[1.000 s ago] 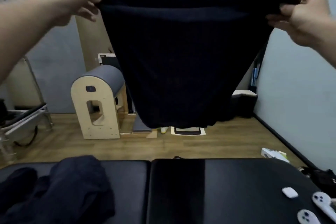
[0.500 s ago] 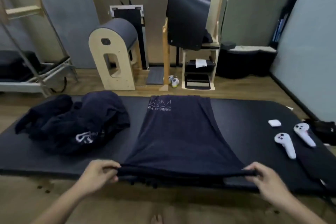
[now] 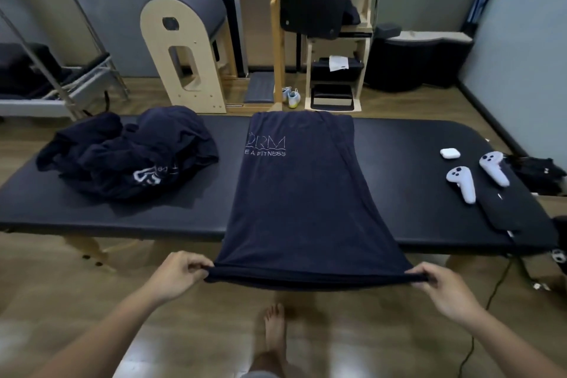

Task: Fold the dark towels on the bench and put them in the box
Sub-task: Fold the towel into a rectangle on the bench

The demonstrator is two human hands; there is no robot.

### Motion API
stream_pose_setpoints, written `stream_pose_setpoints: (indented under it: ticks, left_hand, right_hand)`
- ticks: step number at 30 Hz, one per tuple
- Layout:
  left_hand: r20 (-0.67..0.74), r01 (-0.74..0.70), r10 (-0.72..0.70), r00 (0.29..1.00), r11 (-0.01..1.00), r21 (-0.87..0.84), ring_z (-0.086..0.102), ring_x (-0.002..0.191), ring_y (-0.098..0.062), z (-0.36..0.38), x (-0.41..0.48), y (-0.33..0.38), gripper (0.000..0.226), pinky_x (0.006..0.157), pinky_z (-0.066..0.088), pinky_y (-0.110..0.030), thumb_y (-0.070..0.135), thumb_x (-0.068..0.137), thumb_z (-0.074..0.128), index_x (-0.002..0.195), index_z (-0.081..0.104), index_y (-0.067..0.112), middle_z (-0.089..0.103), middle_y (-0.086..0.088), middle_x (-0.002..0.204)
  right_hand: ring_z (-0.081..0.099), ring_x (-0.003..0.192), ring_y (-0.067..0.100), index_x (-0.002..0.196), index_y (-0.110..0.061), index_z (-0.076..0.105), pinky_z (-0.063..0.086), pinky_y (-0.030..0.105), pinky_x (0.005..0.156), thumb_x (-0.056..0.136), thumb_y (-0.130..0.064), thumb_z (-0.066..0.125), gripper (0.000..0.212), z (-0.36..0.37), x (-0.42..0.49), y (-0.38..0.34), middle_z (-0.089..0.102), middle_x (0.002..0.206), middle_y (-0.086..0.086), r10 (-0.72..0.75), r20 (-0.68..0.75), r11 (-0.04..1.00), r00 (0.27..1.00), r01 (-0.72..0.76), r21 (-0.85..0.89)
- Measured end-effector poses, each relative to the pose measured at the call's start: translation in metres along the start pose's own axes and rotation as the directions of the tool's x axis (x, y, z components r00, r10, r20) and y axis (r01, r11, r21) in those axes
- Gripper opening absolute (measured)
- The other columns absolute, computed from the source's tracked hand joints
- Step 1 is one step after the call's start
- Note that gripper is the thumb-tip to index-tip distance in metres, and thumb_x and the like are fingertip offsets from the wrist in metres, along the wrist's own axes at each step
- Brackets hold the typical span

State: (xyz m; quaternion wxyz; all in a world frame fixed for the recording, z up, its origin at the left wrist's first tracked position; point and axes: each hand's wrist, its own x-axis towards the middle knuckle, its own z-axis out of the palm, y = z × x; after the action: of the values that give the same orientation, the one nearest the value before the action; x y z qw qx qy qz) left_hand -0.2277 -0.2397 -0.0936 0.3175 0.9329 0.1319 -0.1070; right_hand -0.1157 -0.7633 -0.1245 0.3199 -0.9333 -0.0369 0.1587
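A dark navy towel [image 3: 302, 199] with white lettering lies stretched across the black padded bench [image 3: 408, 181], its far end at the bench's far edge. Its near end hangs out past the front edge, held taut off the bench. My left hand [image 3: 179, 274] pinches the near left corner and my right hand [image 3: 441, 284] pinches the near right corner. A crumpled heap of dark towels [image 3: 129, 152] sits on the left part of the bench. No box shows in this view.
Two white controllers [image 3: 460, 182] and a small white case [image 3: 450, 153] lie on the bench's right end, beside a black strap and cable. Behind the bench stand a wooden barrel-shaped apparatus [image 3: 187, 49] and a wooden chair frame [image 3: 322, 39]. My bare foot [image 3: 274, 331] is on the wood floor.
The towel was held up high in the air a second ago; it has come down flat across the bench. My hands have since drawn its near edge toward me, off the front edge.
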Motion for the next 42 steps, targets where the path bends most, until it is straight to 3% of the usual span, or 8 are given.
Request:
stream_pose_setpoints:
  ticks: [7, 12, 17, 22, 28, 33, 37, 42]
  left_hand:
    - [-0.125, 0.045, -0.109, 0.986, 0.903, -0.427, 0.058, 0.058, 0.003, -0.029, 0.05, 0.032, 0.032, 0.06, 0.043, -0.009, -0.015, 0.084, 0.058, 0.069, 0.071, 0.01, 0.068, 0.009, 0.061]
    - [-0.192, 0.068, -0.257, 0.947, 0.745, -0.664, 0.044, 0.046, -0.009, -0.05, 0.153, 0.056, 0.033, 0.04, 0.031, -0.017, -0.007, 0.088, 0.048, 0.075, 0.068, 0.015, 0.058, 0.002, 0.055]
    - [-0.133, 0.145, -0.332, 0.934, 0.691, -0.709, 0.044, 0.056, -0.016, -0.038, 0.281, 0.046, 0.031, 0.045, 0.033, -0.022, 0.001, 0.09, 0.047, 0.084, 0.07, 0.02, 0.061, -0.008, 0.077]
    - [0.148, 0.392, -0.472, 0.869, 0.475, -0.788, 0.061, 0.076, -0.017, 0.007, 0.354, 0.026, 0.029, 0.068, 0.047, -0.029, 0.04, 0.099, 0.055, 0.104, 0.068, 0.014, 0.067, -0.001, 0.086]
    - [-0.056, 0.263, -0.401, 0.915, 0.694, -0.67, 0.064, 0.087, -0.012, 0.012, 0.353, 0.012, 0.011, 0.07, 0.051, -0.01, 0.004, 0.095, 0.063, 0.105, 0.064, 0.009, 0.07, 0.002, 0.094]
    - [-0.114, 0.365, -0.429, 0.896, 0.859, -0.36, 0.063, 0.1, -0.024, 0.022, 0.366, 0.007, 0.014, 0.087, 0.048, -0.036, 0.022, 0.094, 0.065, 0.106, 0.064, 0.017, 0.068, 0.0, 0.099]
    - [-0.174, 0.416, -0.452, 0.875, 0.885, -0.209, 0.058, 0.11, -0.025, 0.014, 0.402, 0.029, 0.047, 0.096, 0.045, -0.039, 0.044, 0.089, 0.066, 0.124, 0.057, 0.013, 0.059, -0.004, 0.118]
    - [-0.057, 0.474, -0.498, 0.865, 0.85, -0.229, 0.059, 0.111, -0.032, 0.014, 0.439, 0.047, 0.043, 0.086, 0.043, -0.036, 0.039, 0.093, 0.065, 0.121, 0.055, 0.007, 0.065, -0.007, 0.111]
  right_hand:
    - [0.063, 0.074, 0.01, 0.08, -0.02, 0.067, 0.042, 0.011, 0.064, 0.087, -0.003, 0.072, 0.019, -0.031, 0.044, -0.046, 0.072, 0.08, -0.003, 0.034, -0.117, 0.985, 0.993, -0.014, 0.172]
    - [0.061, 0.064, -0.008, 0.086, -0.012, 0.066, 0.045, 0.006, 0.061, 0.093, -0.002, 0.064, 0.013, -0.052, 0.134, -0.089, 0.068, 0.083, 0.002, 0.082, -0.182, 0.935, 0.98, -0.012, 0.354]
    - [0.062, 0.097, 0.02, 0.109, -0.014, 0.065, 0.051, 0.038, 0.089, 0.1, -0.016, 0.058, 0.012, -0.03, 0.244, -0.096, 0.068, 0.105, 0.004, 0.201, -0.197, 0.919, 0.96, -0.115, 0.377]
    - [0.064, 0.095, 0.017, 0.117, -0.015, 0.062, 0.052, 0.038, 0.088, 0.099, -0.03, 0.061, 0.024, 0.015, 0.315, -0.089, 0.066, 0.106, -0.002, 0.406, 0.085, 0.803, 0.91, -0.399, 0.443]
    - [0.061, 0.108, 0.024, 0.116, -0.014, 0.061, 0.049, 0.041, 0.096, 0.1, -0.039, 0.054, 0.03, 0.037, 0.331, -0.07, 0.067, 0.116, 0.003, 0.441, -0.056, 0.866, 0.896, -0.408, 0.29]
    - [0.062, 0.105, 0.022, 0.106, -0.017, 0.061, 0.045, 0.034, 0.083, 0.096, -0.033, 0.062, 0.019, 0.037, 0.335, -0.078, 0.065, 0.101, -0.007, 0.483, -0.009, 0.854, 0.876, -0.469, 0.225]
    - [0.06, 0.097, 0.019, 0.124, -0.015, 0.057, 0.044, 0.029, 0.085, 0.091, -0.027, 0.07, 0.037, 0.025, 0.388, -0.104, 0.063, 0.111, 0.004, 0.319, -0.263, 0.946, 0.911, -0.291, 0.139]
    - [0.05, 0.122, 0.031, 0.146, -0.017, 0.037, 0.048, 0.044, 0.093, 0.097, -0.044, 0.057, 0.059, 0.049, 0.478, -0.133, 0.047, 0.136, 0.011, 0.246, -0.163, 0.958, 0.956, -0.265, -0.108]
